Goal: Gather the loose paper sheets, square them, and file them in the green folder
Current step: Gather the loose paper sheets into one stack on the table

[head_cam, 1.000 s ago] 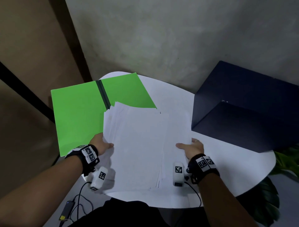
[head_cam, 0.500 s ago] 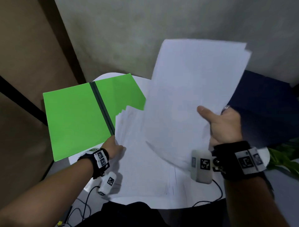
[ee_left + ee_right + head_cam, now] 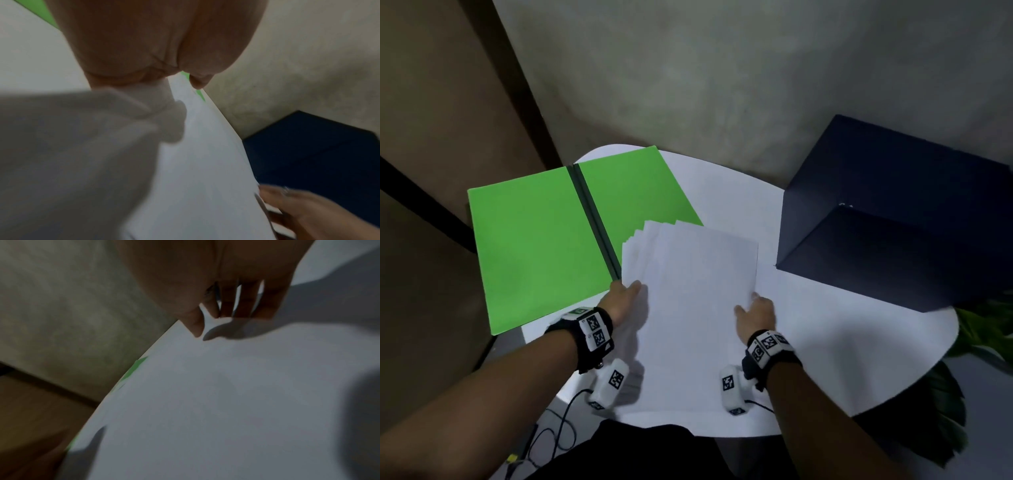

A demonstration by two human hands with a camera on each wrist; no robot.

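Observation:
The green folder lies open on the left of the round white table. A pile of white paper sheets sits at the table's centre, its far left corner fanned out over the folder's right flap. My left hand grips the pile's left edge with the thumb on top. My right hand holds the right edge, thumb above and fingers at the edge. In the left wrist view the thumb presses the paper. The right wrist view has my fingers reaching past the paper's edge.
A large dark blue box stands on the table's right side, close to the sheets. Green plant leaves show beyond the table's right rim. Cables hang below the near left edge. A grey wall rises behind.
My right hand lifted sheets from the right part of the table, raised them, and has brought them down onto the pile. The left hand stayed on the left edge.

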